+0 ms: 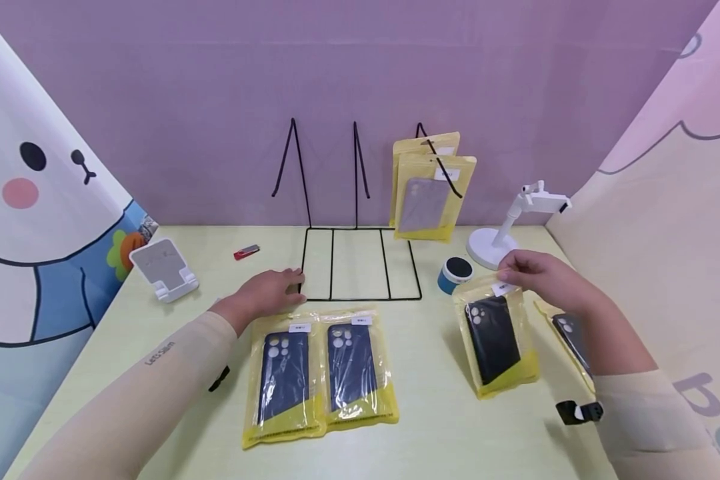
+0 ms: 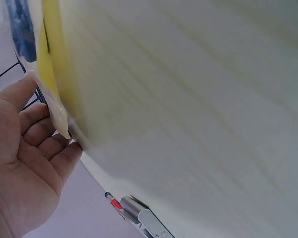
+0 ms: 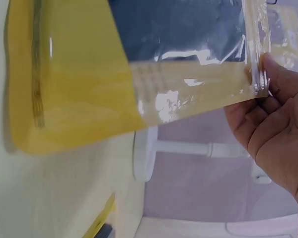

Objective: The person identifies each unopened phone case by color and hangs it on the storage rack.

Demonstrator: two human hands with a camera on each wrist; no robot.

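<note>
My right hand (image 1: 537,273) pinches the top edge of a clear and yellow bag with a black phone case (image 1: 493,340) in it. That bag tilts over the right side of the table, its lower part toward me. My left hand (image 1: 270,293) holds the front left corner of a black wire rack (image 1: 360,299), thumb and fingers on either side of the wire. Just below that hand, two bagged dark blue phone cases (image 1: 285,373) lie side by side. In the left wrist view, a bag's edge (image 2: 59,116) overlaps the left fingers.
Two more bags (image 1: 435,200) hang from the rack's right hook. Another bagged case (image 1: 570,337) lies partly behind the right forearm. Around the rack stand a blue cylinder (image 1: 450,277), a white phone stand (image 1: 495,247), a white folding holder (image 1: 165,270) and a red USB stick (image 1: 246,253).
</note>
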